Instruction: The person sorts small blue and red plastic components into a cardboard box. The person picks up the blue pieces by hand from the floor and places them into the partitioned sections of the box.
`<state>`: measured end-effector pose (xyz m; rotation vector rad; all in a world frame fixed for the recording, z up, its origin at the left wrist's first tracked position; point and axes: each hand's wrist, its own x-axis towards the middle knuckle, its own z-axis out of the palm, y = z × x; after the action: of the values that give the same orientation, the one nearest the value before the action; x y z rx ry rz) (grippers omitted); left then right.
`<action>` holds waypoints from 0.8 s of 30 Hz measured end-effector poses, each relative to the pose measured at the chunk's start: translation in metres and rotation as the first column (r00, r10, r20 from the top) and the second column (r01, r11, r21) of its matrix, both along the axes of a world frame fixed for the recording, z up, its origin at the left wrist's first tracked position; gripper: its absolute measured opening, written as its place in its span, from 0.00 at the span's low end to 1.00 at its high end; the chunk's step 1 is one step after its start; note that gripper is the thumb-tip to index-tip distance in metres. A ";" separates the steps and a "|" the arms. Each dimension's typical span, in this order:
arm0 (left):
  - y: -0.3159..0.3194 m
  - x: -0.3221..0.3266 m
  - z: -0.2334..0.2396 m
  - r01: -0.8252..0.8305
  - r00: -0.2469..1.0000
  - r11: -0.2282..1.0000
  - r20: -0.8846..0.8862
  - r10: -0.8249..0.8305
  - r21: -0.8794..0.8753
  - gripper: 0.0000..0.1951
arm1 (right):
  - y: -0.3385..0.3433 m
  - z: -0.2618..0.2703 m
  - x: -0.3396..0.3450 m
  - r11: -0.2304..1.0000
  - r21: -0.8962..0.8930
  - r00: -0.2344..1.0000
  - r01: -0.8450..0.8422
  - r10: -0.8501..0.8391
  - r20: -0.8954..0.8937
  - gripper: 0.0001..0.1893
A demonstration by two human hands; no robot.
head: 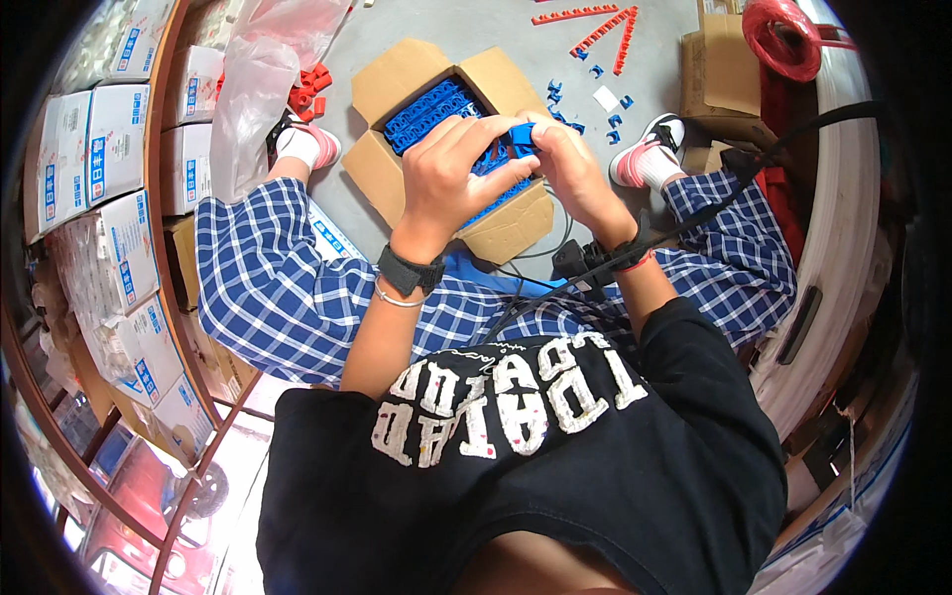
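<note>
My left hand [450,175] and my right hand [576,167] meet above an open cardboard box [506,227]. Small blue plastic clips [522,138] are pinched between the fingers of both hands; how many is unclear. Rows of blue plastic pipe clips [431,111] fill the box below, partly hidden by my hands. Several loose blue clips [614,120] lie on the floor to the right of the box, around a small white card [605,98]. Beyond them lie red clip strips [599,31].
Red plastic fittings [309,93] lie by a clear plastic bag [253,111] at the left. Shelves with white cartons [119,145] line the left side. A cardboard carton [718,74] and a red twine roll [781,37] stand at the right. A black cable [714,212] crosses near my right arm.
</note>
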<state>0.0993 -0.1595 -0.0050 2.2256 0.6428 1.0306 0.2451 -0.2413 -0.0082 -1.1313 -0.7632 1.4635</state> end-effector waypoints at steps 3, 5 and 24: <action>-0.002 0.000 0.004 0.058 0.996 0.996 0.076 -0.053 -0.068 0.17 | -0.002 0.001 -0.011 0.997 -0.053 0.983 0.054 -0.063 -0.170 0.17; -0.002 0.000 0.005 0.070 0.993 0.992 0.098 -0.060 -0.103 0.16 | -0.003 0.002 -0.013 0.991 -0.102 0.965 0.087 -0.110 -0.239 0.18; -0.004 -0.002 0.005 -0.259 0.965 0.951 0.008 0.261 0.167 0.13 | 0.013 0.008 -0.031 0.971 0.116 0.978 0.210 -0.210 -0.008 0.16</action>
<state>0.0970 -0.1632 0.0004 2.3370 0.9057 1.2393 0.2138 -0.2284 0.0000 -1.0914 -0.6998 1.2244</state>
